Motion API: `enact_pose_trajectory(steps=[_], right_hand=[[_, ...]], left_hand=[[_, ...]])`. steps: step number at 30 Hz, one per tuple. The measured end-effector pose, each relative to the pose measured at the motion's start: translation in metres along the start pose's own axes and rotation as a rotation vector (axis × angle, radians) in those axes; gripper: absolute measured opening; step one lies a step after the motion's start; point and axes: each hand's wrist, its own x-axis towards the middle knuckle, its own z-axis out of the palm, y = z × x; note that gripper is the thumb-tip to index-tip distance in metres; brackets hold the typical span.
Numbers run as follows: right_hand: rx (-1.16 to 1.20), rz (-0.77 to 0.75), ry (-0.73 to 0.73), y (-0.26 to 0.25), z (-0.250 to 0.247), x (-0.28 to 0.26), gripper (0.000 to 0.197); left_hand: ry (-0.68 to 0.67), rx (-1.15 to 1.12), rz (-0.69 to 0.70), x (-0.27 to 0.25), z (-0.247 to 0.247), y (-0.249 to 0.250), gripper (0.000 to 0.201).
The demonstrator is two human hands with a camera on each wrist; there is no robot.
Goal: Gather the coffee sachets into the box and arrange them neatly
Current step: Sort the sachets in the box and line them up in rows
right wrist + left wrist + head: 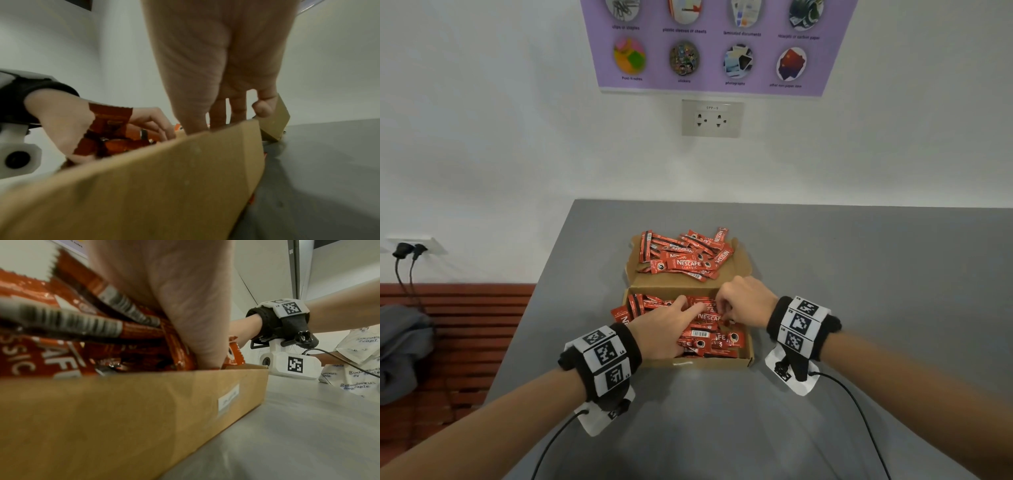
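Observation:
An open brown cardboard box (709, 364) (123, 418) (164, 178) sits on the grey table, half full of red coffee sachets (709, 337) (41, 353) lying jumbled. Its flat lid (681, 279) behind carries another loose heap of sachets (685, 260). My left hand (664, 329) (174, 296) (59, 121) lies in the box's left half, its fingers curled round a bunch of sachets (111, 116). My right hand (739, 301) (216, 56) reaches into the right half, fingers bent down and pinching among the sachets. Its fingertips are hidden behind the box wall.
The grey table (859, 274) ends at a white wall with a socket (711, 118) and a purple poster (709, 44). Left of the table are a red slatted bench (465, 325), grey cloth (397, 349) and plugged cables (407, 250).

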Motion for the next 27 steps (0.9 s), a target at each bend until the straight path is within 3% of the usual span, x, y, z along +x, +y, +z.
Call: enact_pose_trajectory(steps=[6,15,21,27], right_hand=[[-0.055,0.022,0.057,0.0,0.007,0.0,0.028],[-0.091,0.107,0.094,-0.002,0.02,0.004,0.029],[-0.117,0.139,0.153,-0.004,0.019,0.007,0.016],[-0.119,0.166,0.174,-0.007,0.019,0.006,0.022]], left_hand=[[-0.051,0.037,-0.016,0.001,-0.003,0.001,0.063],[-0.038,0.047,-0.008,0.0,-0.004,0.002,0.061],[-0.034,0.055,-0.003,0.0,-0.003,0.002,0.061],[-0.03,0.053,-0.001,-0.001,-0.003,0.001,0.059]])
